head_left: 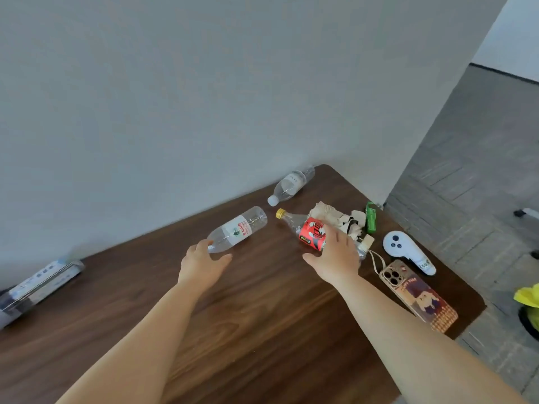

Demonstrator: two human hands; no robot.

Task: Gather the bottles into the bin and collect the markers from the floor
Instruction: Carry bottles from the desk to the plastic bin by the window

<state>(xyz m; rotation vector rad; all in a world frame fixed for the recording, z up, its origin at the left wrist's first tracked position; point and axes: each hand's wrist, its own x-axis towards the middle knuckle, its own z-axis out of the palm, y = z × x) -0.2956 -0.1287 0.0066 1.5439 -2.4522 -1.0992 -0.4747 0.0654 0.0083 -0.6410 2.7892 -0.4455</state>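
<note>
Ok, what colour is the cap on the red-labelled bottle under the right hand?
Yellow. The cap of the red-labelled bottle shows clearly in the head view.

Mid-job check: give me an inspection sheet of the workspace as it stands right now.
Surface: dark wood table against a grey wall.
Job's things: three bottles lying on their sides: white-label bottle, red-label bottle with a yellow cap, clear bottle by the wall. Bin and markers: nothing seen.
Clutter: crumpled paper, green item, white controller, phone, power strip.
Grippers: left hand open at the white-label bottle's base; right hand open over the red-label bottle; neither closed.
Cables: nothing seen, only the phone's strap.
Surroundings: grey floor on the right, yellow object at the edge.
</note>
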